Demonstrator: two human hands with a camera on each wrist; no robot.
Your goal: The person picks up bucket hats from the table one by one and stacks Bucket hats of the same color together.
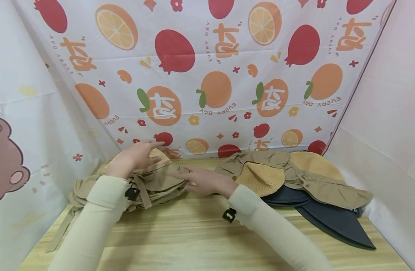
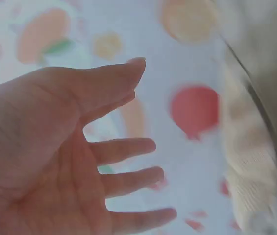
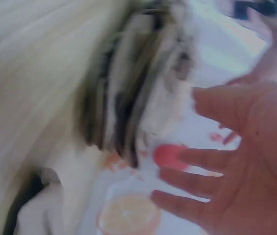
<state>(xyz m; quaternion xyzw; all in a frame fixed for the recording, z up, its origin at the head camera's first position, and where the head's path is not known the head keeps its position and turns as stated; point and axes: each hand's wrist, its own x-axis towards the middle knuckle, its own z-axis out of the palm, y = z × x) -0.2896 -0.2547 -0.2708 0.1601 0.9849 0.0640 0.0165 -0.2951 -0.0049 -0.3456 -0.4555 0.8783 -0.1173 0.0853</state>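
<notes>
A pile of khaki and straw hats [image 1: 163, 177] lies on the left half of the table, with a khaki strap hanging down its front. Over its top hovers my left hand [image 1: 136, 158], fingers spread, thumb apart in the left wrist view. My right hand [image 1: 207, 180] is at the pile's right side with its fingers extended; whether the fingertips touch the fabric I cannot tell. In the right wrist view, that hand [image 3: 246, 147] has nothing in its palm, and the stacked hat brims [image 3: 133, 83] appear blurred beside it.
On the right lies a second group of hats: a khaki one [image 1: 329, 188], a straw one [image 1: 261, 177] and dark navy brims [image 1: 343, 222]. A fruit-print curtain [image 1: 194, 94] stands behind the wooden table [image 1: 180, 237], with white cloth at both sides. A long strap [image 1: 61, 229] trails at left.
</notes>
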